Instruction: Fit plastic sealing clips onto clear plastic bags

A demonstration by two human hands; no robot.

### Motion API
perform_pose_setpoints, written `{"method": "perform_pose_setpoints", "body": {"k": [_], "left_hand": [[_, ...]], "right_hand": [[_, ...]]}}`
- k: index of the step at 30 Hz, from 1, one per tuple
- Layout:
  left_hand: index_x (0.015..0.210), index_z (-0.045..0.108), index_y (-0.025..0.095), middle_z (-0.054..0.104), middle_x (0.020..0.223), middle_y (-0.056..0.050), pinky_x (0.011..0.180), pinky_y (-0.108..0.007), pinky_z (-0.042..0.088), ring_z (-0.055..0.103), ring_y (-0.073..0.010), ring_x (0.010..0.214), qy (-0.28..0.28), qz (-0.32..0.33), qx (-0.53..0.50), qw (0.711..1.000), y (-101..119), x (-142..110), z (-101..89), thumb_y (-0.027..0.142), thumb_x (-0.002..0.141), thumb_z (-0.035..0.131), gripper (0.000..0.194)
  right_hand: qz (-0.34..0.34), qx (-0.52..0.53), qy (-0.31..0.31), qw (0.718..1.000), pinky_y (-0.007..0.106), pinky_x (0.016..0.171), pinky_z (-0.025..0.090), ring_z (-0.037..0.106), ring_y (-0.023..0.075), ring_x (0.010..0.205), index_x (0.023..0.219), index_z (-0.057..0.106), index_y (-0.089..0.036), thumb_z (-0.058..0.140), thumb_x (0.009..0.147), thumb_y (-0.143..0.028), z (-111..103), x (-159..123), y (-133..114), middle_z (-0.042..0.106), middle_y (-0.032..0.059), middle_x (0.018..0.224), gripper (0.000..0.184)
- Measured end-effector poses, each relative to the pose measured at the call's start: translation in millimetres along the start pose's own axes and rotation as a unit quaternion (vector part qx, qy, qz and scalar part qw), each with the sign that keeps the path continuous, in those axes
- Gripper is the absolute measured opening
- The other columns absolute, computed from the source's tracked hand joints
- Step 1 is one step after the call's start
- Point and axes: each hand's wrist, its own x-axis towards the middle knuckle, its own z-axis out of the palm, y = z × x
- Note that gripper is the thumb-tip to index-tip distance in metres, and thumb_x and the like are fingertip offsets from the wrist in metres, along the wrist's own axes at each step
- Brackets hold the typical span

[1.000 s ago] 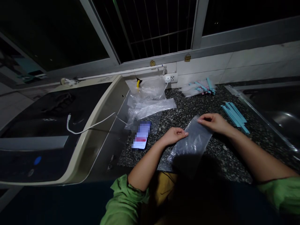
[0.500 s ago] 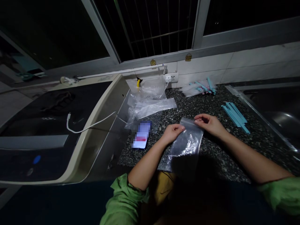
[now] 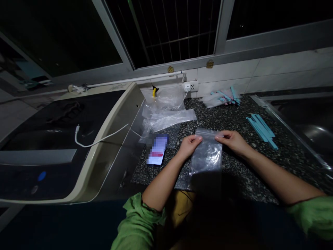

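A clear zip-lock bag hangs flat between my hands over the front of the speckled counter, and its lower end lies in shadow. My left hand pinches the bag's left edge just under the zip strip. On the opposite edge, my right hand is closed on the plastic between thumb and fingers. Nothing shows inside the bag. Right of my right hand lies a small pile of light-blue strips. A phone with a lit, blurred screen rests left of my left hand.
Behind the phone lie more clear plastic bags. A bag holding blue strips is by the tiled wall. A washing machine with a white cable stands left, a metal sink right. A charger sits in the wall outlet.
My right hand has shifted its hold on the bag's top edge, with the thumb now on the front. The bag has straightened and its top has moved slightly left.
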Motion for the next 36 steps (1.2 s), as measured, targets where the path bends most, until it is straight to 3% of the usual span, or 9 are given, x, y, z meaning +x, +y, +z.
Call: {"method": "perform_pose_setpoints", "body": {"k": [13, 23, 36], "left_hand": [[0.068, 0.069, 0.017, 0.067, 0.068, -0.002, 0.07, -0.028, 0.043, 0.058, -0.0149, 0.066, 0.1, 0.083, -0.011, 0.992, 0.0, 6.3, -7.8, 0.048, 0.062, 0.069, 0.032], [0.068, 0.068, 0.015, 0.065, 0.064, -0.001, 0.062, -0.026, 0.042, 0.054, -0.013, 0.06, 0.073, 0.045, -0.038, 0.996, 1.1, 3.2, -5.5, 0.052, 0.059, 0.069, 0.038], [0.069, 0.069, 0.016, 0.068, 0.07, -0.003, 0.073, -0.029, 0.044, 0.06, -0.0165, 0.072, 0.154, 0.095, -0.017, 0.983, -2.3, 11.1, -11.8, 0.049, 0.063, 0.067, 0.034]], "right_hand": [[0.018, -0.022, -0.058, 0.998, 0.028, 0.062, 0.04, 0.051, 0.0128, 0.058, 0.058, 0.061, -0.017, 0.072, 0.048, -0.063, 7.7, -3.1, 4.6, 0.06, 0.0002, 0.059, 0.049], [-0.001, -0.041, -0.018, 0.999, 0.029, 0.063, 0.041, 0.05, 0.0136, 0.059, 0.059, 0.061, -0.018, 0.069, 0.047, -0.068, 7.6, -3.8, 3.6, 0.059, 0.0009, 0.061, 0.051], [0.008, -0.064, -0.061, 0.996, 0.028, 0.06, 0.04, 0.049, 0.0129, 0.058, 0.058, 0.06, -0.018, 0.067, 0.05, -0.068, 13.5, -5.6, 8.6, 0.058, 0.0011, 0.059, 0.051]]}}
